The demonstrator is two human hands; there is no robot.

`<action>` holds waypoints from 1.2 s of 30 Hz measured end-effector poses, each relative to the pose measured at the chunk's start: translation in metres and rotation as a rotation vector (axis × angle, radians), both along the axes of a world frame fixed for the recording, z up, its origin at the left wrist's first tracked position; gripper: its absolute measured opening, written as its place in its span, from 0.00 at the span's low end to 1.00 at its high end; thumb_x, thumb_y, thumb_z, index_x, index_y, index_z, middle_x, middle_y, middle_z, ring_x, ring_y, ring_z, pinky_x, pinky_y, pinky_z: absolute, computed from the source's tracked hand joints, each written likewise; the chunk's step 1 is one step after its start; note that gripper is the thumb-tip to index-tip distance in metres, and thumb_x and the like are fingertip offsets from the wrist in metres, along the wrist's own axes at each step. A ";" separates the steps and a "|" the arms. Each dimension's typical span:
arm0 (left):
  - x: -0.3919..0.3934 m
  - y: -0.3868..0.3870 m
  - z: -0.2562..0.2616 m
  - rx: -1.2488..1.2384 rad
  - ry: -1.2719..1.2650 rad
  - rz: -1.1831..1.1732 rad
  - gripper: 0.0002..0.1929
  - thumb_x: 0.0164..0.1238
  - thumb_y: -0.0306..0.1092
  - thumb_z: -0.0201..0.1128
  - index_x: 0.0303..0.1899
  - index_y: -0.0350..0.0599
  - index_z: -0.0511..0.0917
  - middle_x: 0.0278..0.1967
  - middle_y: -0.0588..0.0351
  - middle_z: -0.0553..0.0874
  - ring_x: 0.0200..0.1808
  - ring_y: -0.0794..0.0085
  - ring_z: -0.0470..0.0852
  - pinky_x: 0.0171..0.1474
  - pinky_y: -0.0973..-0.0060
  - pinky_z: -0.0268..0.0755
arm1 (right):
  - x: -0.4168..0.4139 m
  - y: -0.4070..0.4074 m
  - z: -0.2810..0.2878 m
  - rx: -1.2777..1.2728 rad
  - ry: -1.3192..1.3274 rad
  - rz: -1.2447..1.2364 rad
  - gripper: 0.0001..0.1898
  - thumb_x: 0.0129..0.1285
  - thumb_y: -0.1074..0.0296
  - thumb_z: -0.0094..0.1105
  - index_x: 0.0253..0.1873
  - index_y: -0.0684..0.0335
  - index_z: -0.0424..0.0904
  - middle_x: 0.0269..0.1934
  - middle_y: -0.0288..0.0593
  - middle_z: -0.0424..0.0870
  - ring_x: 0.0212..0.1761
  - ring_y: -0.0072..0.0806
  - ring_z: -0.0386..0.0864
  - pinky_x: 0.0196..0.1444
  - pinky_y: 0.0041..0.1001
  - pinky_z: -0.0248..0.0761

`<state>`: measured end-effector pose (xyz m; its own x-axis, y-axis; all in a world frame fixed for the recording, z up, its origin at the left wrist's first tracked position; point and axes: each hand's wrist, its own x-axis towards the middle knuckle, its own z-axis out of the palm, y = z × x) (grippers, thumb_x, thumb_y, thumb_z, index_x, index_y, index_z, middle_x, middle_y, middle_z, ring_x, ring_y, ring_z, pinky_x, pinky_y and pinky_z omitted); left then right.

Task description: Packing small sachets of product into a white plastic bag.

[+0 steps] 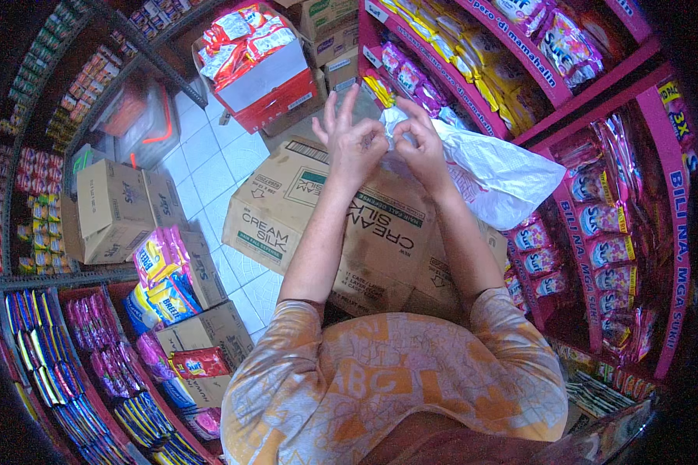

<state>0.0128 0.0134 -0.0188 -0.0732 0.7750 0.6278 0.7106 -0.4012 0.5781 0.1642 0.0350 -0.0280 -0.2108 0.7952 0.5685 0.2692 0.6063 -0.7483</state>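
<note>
Both hands are raised side by side above a large cardboard carton [384,244] printed "Cream Silk". My left hand [355,133] pinches the edge of a white plastic sack [500,168] between thumb and index finger, the other fingers spread. Close beside it, my right hand [414,139] pinches the sack's gathered end in the same way. The sack trails to the right, over the carton's edge and against the pink shelving; faint pinkish print shows on it. What lies inside the sack cannot be told.
An open box of red and white sachets [247,46] stands ahead on the tiled floor [209,163]. Cartons [113,215] and Breeze packs [168,302] stand at left. Pink shelves [581,116] with Surf packs rise at right; metal racks [20,285] of small goods line the left.
</note>
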 end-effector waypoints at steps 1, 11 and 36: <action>0.000 0.000 0.000 -0.019 -0.012 -0.007 0.05 0.42 0.31 0.66 0.24 0.55 0.80 0.66 0.57 0.67 0.70 0.49 0.54 0.64 0.39 0.37 | 0.000 0.001 -0.001 -0.015 0.019 0.015 0.04 0.50 0.73 0.57 0.33 0.64 0.75 0.58 0.57 0.71 0.63 0.46 0.67 0.64 0.35 0.57; -0.008 0.010 -0.015 -0.165 -0.370 -0.132 0.04 0.44 0.33 0.65 0.25 0.57 0.82 0.67 0.56 0.65 0.71 0.51 0.53 0.66 0.42 0.33 | 0.007 0.004 -0.001 -0.281 0.341 0.093 0.03 0.57 0.73 0.52 0.33 0.63 0.75 0.63 0.48 0.66 0.66 0.35 0.61 0.66 0.31 0.49; 0.003 0.005 0.005 -0.094 -0.022 -0.031 0.04 0.42 0.34 0.69 0.24 0.56 0.83 0.67 0.56 0.66 0.71 0.50 0.51 0.64 0.36 0.34 | 0.002 0.003 -0.002 -0.138 0.107 0.042 0.06 0.52 0.71 0.56 0.34 0.65 0.76 0.60 0.55 0.68 0.65 0.43 0.64 0.66 0.35 0.53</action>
